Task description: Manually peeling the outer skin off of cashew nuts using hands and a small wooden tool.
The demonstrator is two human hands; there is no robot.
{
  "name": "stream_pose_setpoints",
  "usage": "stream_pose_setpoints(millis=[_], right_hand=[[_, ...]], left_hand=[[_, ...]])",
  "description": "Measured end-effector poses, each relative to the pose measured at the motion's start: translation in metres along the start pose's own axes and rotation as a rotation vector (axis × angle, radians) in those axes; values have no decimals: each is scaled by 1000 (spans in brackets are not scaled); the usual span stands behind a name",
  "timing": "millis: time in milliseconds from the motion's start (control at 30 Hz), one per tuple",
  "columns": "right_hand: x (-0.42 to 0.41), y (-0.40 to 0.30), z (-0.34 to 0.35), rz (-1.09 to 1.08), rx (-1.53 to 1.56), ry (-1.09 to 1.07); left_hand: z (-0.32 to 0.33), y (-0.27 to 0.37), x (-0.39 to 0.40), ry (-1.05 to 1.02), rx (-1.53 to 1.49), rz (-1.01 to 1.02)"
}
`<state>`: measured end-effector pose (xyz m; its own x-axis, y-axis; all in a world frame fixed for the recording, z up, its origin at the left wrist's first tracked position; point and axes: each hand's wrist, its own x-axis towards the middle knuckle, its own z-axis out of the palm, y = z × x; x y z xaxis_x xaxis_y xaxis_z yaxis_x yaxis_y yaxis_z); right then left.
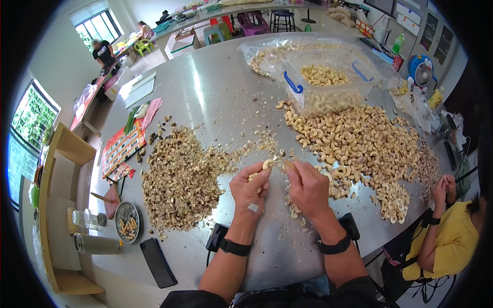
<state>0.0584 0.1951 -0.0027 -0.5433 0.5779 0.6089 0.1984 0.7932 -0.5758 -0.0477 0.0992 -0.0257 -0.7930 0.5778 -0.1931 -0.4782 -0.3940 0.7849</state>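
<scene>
My left hand (250, 188) pinches a pale cashew kernel (268, 164) between thumb and forefinger, with more kernels tucked in its palm. My right hand (310, 188) grips a small tan object (289, 164), perhaps a tool's handle, mostly hidden by the fingers; its tip is near that kernel. A big heap of cashew kernels (358, 146) spreads over the metal table (173, 92) to the right. To the left lies a pile of broken skins and scraps (181, 184). A clear plastic bin (327, 96) with blue handles holds kernels behind the heap.
Along the left edge stand a metal dish of cigarette butts (127, 222), a steel flask (96, 244) and a smartphone (158, 262). A co-worker in a yellow top (443, 238) sits at right. Beyond are a large plastic bag (265, 57) of kernels and a small fan (421, 71).
</scene>
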Motion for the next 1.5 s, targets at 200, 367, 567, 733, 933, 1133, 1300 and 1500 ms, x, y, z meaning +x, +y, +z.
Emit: stream_pose_setpoints(millis=[200,367,567,733,933,1133,1300,1500], right_hand=[[2,1,-4,-48,187,-137],[3,-2,-7,-53,214,-192],[4,-2,-11,-27,251,-215],[1,-2,-6,-89,70,-125],[-1,-3,0,-155,-71,-11],[2,-1,0,-168,-27,39],[2,1,-5,-47,114,-52],[0,5,-2,141,398,-98]], left_hand=[[-6,-2,3,-175,-251,-107],[-8,-4,3,-222,-277,-101],[-8,-2,1,-217,-200,-77],[-7,-3,1,-194,-239,-79],[-5,-6,1,-149,-282,-105],[-7,-6,1,-108,-308,-144],[-6,-5,2,-106,-270,-146],[-2,-2,-2,-159,-176,-132]])
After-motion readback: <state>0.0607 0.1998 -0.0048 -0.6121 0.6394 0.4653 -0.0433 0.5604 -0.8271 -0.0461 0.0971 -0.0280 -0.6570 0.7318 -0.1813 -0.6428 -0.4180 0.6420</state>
